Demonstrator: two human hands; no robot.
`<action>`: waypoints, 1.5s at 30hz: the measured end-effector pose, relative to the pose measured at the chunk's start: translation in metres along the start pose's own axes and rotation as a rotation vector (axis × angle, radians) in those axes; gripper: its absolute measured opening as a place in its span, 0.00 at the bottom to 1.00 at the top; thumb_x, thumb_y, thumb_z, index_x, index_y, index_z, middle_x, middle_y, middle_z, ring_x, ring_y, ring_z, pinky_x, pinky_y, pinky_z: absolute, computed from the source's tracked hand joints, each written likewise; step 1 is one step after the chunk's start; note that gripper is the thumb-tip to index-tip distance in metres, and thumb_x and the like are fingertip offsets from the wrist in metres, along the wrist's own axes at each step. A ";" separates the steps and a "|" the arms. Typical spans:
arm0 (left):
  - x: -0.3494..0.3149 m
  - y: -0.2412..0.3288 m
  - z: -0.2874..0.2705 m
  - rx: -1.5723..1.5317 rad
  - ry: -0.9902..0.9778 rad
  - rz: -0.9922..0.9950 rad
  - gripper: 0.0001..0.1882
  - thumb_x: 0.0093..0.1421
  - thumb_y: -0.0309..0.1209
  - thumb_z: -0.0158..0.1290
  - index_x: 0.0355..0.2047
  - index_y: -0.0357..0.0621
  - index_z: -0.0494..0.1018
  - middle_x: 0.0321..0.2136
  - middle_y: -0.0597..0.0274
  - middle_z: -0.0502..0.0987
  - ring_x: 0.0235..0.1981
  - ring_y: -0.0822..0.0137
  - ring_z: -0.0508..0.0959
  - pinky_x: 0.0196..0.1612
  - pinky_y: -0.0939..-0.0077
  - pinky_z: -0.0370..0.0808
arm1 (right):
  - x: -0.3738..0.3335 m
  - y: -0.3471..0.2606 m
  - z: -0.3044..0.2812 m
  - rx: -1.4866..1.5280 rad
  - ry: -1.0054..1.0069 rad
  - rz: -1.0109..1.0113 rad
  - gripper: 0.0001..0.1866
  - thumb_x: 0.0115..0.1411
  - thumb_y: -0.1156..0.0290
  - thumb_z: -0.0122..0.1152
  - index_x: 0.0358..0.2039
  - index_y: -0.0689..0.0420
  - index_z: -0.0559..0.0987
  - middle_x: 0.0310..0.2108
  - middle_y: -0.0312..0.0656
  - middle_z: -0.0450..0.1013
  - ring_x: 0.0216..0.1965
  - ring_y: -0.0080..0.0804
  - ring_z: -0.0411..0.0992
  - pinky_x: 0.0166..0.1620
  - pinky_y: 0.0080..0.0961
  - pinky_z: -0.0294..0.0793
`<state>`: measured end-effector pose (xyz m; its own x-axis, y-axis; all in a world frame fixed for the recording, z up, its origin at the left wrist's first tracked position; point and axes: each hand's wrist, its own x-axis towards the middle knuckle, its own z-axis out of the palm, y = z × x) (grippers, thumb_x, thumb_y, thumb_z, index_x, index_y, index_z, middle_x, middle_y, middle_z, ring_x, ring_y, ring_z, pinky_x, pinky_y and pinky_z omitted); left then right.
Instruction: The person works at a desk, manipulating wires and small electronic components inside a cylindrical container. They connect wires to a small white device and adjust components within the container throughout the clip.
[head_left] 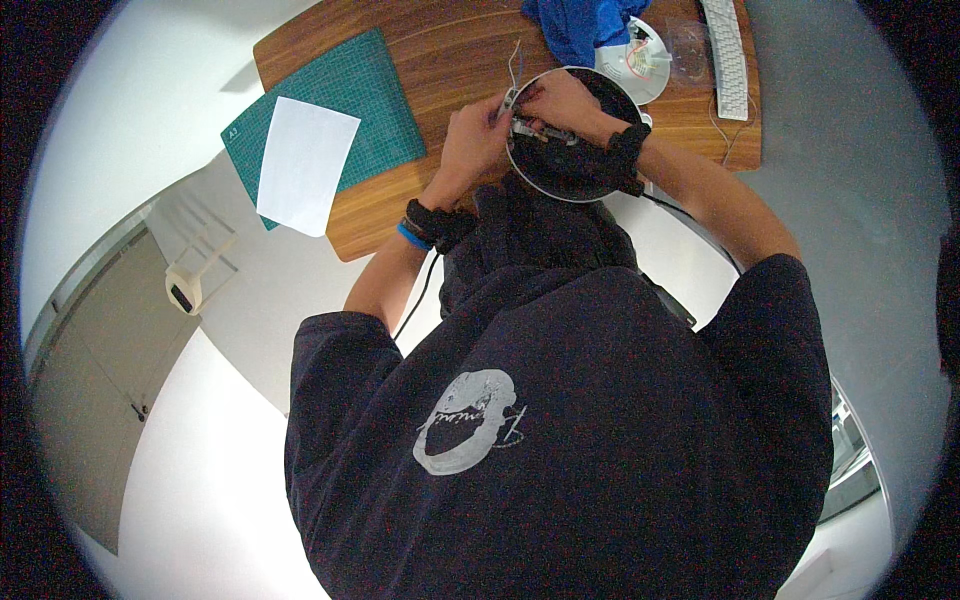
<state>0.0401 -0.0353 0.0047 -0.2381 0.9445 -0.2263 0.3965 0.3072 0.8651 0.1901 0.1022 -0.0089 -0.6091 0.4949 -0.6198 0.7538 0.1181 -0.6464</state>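
Observation:
A round black housing with a thin pale rim leans at the table's near edge, its open inside facing me. My left hand is closed at the left side of its rim, the thumb and fingertips pinching there. Over the inside reaches my right hand, its fingers curled together close to the left fingertips; what they hold is hidden. Small metal and reddish parts show inside, below the right fingers. Thin wires stick up past the rim near both hands.
On the wooden table lie a green cutting mat with a white paper sheet on it. Farther right are a blue cloth, a white round part with wires, a clear plastic piece and a white keyboard.

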 end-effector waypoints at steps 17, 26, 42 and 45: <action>0.004 -0.008 0.009 -0.028 0.029 0.020 0.16 0.65 0.31 0.52 0.51 0.47 0.79 0.32 0.38 0.80 0.37 0.36 0.80 0.40 0.45 0.77 | -0.028 -0.026 0.004 -0.417 0.275 -0.034 0.14 0.60 0.54 0.66 0.40 0.46 0.88 0.38 0.43 0.83 0.39 0.47 0.82 0.41 0.43 0.81; 0.004 -0.013 0.013 -0.015 0.069 0.037 0.16 0.64 0.31 0.52 0.52 0.48 0.79 0.33 0.37 0.80 0.37 0.35 0.80 0.41 0.42 0.77 | -0.020 -0.021 0.003 -0.495 0.278 -0.143 0.16 0.60 0.51 0.61 0.36 0.48 0.87 0.35 0.47 0.83 0.37 0.52 0.81 0.40 0.50 0.80; 0.008 -0.019 0.014 0.051 0.015 0.021 0.15 0.70 0.34 0.50 0.51 0.41 0.79 0.39 0.40 0.82 0.41 0.40 0.82 0.44 0.51 0.78 | -0.015 -0.018 0.000 -0.508 0.257 -0.174 0.13 0.57 0.55 0.66 0.36 0.47 0.88 0.35 0.46 0.82 0.36 0.52 0.82 0.38 0.48 0.81; 0.009 -0.014 0.012 0.045 0.003 0.014 0.16 0.70 0.34 0.50 0.52 0.41 0.79 0.39 0.40 0.82 0.42 0.38 0.81 0.45 0.51 0.78 | -0.013 -0.010 0.006 -0.519 0.297 -0.206 0.12 0.56 0.56 0.67 0.35 0.47 0.88 0.35 0.47 0.82 0.36 0.51 0.82 0.38 0.48 0.81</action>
<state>0.0430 -0.0301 -0.0141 -0.2346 0.9485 -0.2126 0.4396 0.2987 0.8471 0.1889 0.0900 0.0027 -0.7166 0.6261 -0.3074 0.6948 0.6021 -0.3933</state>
